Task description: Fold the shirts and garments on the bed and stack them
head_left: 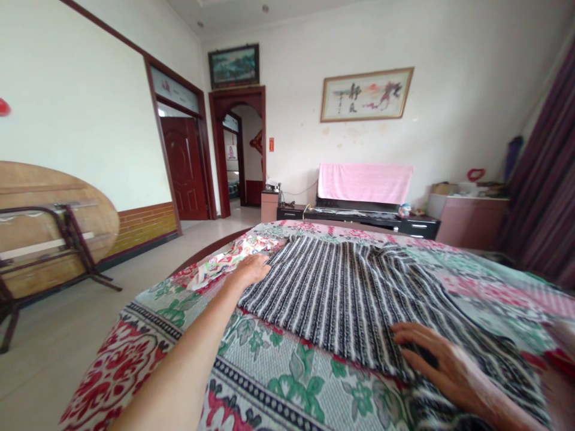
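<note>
A black-and-white striped cloth [327, 287], which looks like a garment, lies spread over a flowered tablecloth [291, 383]. It is smooth on the left and wrinkled toward the far right. My left hand [254, 269] is at its left edge, with the fingers closed together on the border. Over the near right part rests my right hand [431, 350], its fingers stretched out and the thumb apart. Just beyond my left hand lies a crumpled white cloth with a colourful print [229, 257].
A folded round wooden table [58, 209] with metal legs leans against the left wall. Across the room, a pink towel [366, 181] covers a screen on a low black cabinet [420, 227]. Dark purple curtains [543, 173] hang at the right. A red door [184, 167] stands beyond on the left.
</note>
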### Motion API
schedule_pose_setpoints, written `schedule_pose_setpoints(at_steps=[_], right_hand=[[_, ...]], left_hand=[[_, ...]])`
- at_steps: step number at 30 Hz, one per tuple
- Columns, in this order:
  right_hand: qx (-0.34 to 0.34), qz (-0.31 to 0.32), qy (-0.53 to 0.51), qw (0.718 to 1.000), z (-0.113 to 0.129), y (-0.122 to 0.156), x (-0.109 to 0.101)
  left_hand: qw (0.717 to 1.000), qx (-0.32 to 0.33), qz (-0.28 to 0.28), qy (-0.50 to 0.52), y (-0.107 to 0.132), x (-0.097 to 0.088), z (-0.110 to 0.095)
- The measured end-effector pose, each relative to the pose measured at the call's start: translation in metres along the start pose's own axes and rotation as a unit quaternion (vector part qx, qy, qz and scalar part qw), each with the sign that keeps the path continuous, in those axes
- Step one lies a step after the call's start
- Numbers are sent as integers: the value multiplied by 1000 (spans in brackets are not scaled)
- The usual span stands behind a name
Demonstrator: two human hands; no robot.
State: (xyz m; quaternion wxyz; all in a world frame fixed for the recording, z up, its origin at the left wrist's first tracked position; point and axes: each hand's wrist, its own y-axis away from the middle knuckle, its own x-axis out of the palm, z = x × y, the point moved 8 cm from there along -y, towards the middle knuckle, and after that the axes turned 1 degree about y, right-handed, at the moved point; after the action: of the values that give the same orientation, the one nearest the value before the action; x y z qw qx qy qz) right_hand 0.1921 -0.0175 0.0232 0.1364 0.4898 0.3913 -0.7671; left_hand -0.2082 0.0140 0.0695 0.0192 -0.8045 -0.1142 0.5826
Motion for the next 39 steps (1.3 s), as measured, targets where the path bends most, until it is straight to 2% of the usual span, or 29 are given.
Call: schedule_pose_setpoints(at_steps=[2, 4, 7, 9, 14, 21, 27, 31, 39], right_hand=[[4, -3, 2, 1000, -1, 0, 0], [7, -4, 2, 1000, -3, 0, 0], [7, -2, 1, 1000, -2, -1, 0], [8, 3, 0, 1000, -1, -2, -1], [17, 8, -3, 1000, -4, -5, -4], [5, -20, 13, 1000, -5, -22, -15], [2, 54, 22, 998, 2, -23, 9], [21, 118, 49, 992, -10, -12, 26], [40, 161, 72, 984, -25, 2, 31]], left_hand=[[998, 57, 9, -33, 1, 20, -23], [995, 81, 36, -46, 4, 41, -35], [991, 68, 104, -51, 8, 65, -36], [988, 55, 133, -50, 9, 73, -31], [989, 57, 129, -53, 9, 75, -25], [985, 56, 140, -80, 12, 76, -25], [986, 62, 137, -77, 10, 79, -24], [986, 65, 129, -78, 11, 78, -24], [987, 69, 127, -69, 11, 77, -24]])
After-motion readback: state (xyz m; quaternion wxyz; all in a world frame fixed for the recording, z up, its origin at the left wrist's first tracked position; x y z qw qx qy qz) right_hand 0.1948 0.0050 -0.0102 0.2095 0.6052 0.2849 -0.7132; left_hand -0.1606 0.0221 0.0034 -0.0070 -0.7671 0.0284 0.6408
